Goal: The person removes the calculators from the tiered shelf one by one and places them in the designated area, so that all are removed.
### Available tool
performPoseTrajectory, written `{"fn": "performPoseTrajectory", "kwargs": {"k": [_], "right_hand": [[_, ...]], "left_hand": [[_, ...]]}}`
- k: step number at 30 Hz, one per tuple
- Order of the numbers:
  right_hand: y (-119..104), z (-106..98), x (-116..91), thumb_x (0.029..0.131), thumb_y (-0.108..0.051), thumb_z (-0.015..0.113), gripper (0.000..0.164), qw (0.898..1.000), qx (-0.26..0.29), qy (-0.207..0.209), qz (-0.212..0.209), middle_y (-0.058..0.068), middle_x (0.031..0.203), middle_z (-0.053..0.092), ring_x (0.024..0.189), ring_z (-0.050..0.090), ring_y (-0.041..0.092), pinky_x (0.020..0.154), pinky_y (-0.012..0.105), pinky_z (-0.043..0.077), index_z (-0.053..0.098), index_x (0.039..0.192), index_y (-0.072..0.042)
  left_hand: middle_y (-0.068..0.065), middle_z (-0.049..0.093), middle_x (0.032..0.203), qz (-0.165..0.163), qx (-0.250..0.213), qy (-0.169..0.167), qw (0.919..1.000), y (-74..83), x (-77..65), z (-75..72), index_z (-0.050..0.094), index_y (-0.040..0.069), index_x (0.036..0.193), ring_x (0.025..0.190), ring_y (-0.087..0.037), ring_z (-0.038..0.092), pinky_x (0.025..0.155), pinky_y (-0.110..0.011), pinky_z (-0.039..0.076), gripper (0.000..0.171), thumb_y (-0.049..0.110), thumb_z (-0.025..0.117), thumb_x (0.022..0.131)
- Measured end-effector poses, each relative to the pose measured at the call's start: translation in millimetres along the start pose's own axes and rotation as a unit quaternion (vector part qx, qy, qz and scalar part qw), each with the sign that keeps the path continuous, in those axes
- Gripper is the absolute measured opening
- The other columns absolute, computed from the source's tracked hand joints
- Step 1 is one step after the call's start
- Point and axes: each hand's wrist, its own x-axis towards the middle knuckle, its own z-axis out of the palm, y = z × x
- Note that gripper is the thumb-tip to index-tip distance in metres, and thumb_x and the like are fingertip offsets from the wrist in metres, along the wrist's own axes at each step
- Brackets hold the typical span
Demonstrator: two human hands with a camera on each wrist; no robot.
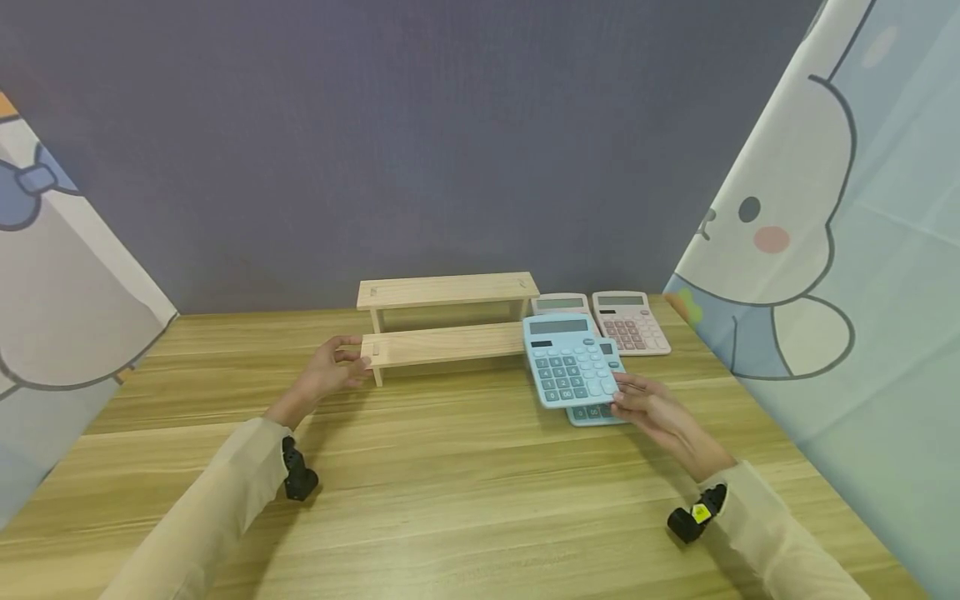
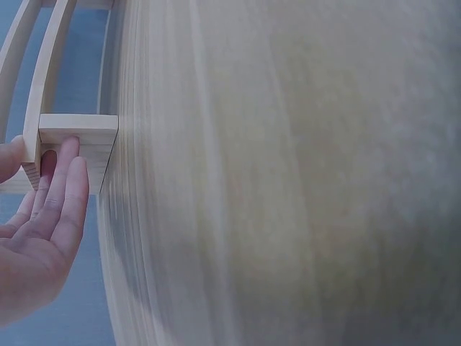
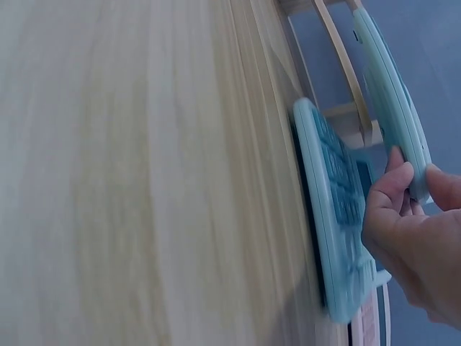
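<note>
A two-tier wooden shelf point(image 1: 442, 343) stands on the table, and my left hand point(image 1: 335, 367) grips the left end of its lower board. In the left wrist view the thumb is on one side of that board point(image 2: 45, 86) and the fingers point(image 2: 72, 198) are on the other, by the leg. With thumb and fingers my right hand point(image 1: 652, 410) pinches a light blue calculator point(image 1: 567, 360) by its lower right edge. This calculator is raised, its keys facing up, beside the shelf's right end. Beneath it a second blue calculator point(image 3: 328, 209) lies on the table, partly covered.
Two pale pink calculators lie behind the blue ones; the right one point(image 1: 633, 323) shows fully, the left one point(image 1: 561, 302) is mostly hidden. A dark wall point(image 1: 420, 150) rises behind the wooden table point(image 1: 420, 500). Cartoon-printed curtains point(image 1: 885, 250) hang at both sides.
</note>
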Motion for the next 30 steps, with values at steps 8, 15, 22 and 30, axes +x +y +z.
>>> {"fn": "performPoseTrajectory", "kwargs": {"k": [8, 15, 22, 30], "right_hand": [[-4, -17, -9, 0.092, 0.005, 0.044, 0.065, 1.0, 0.0, -0.001, 0.001, -0.002, 0.102, 0.057, 0.089, 0.056, 0.008, 0.082, 0.019, 0.052, -0.001, 0.137, 0.016], [-7, -34, -14, 0.091, 0.008, 0.043, 0.059, 1.0, 0.019, -0.017, -0.016, 0.0, 0.102, 0.059, 0.089, 0.057, 0.009, 0.081, 0.02, 0.053, 0.005, 0.135, 0.017], [-8, -49, -20, 0.09, 0.01, 0.042, 0.035, 0.998, 0.037, -0.03, -0.033, 0.002, 0.103, 0.061, 0.09, 0.059, 0.012, 0.081, 0.021, 0.053, 0.032, 0.122, 0.002], [-9, -64, -27, 0.091, 0.01, 0.041, 0.027, 0.997, 0.05, -0.042, -0.04, 0.002, 0.103, 0.061, 0.09, 0.059, 0.013, 0.081, 0.022, 0.054, 0.044, 0.111, -0.009]], "left_hand": [[-0.036, 0.03, 0.135, -0.008, 0.0, 0.003, 1.0, 0.9, 0.6, 0.7, 0.017, -0.004, 0.141, 0.11, -0.038, 0.055, 0.092, -0.045, 0.05, 0.061, 0.015, 0.051, 0.094], [-0.035, 0.032, 0.134, -0.008, 0.002, 0.007, 0.9999, 0.4, 1.5, 0.9, 0.018, -0.004, 0.141, 0.109, -0.038, 0.056, 0.091, -0.044, 0.051, 0.061, 0.015, 0.051, 0.094], [-0.036, 0.031, 0.134, -0.002, 0.006, 0.006, 1.0, 0.2, 0.2, 0.0, 0.018, -0.004, 0.141, 0.108, -0.039, 0.056, 0.091, -0.045, 0.051, 0.06, 0.016, 0.051, 0.094], [-0.035, 0.03, 0.135, -0.002, 0.005, 0.0, 1.0, 1.8, -0.9, 0.4, 0.018, -0.003, 0.141, 0.11, -0.039, 0.055, 0.092, -0.044, 0.051, 0.06, 0.017, 0.05, 0.094]]}}
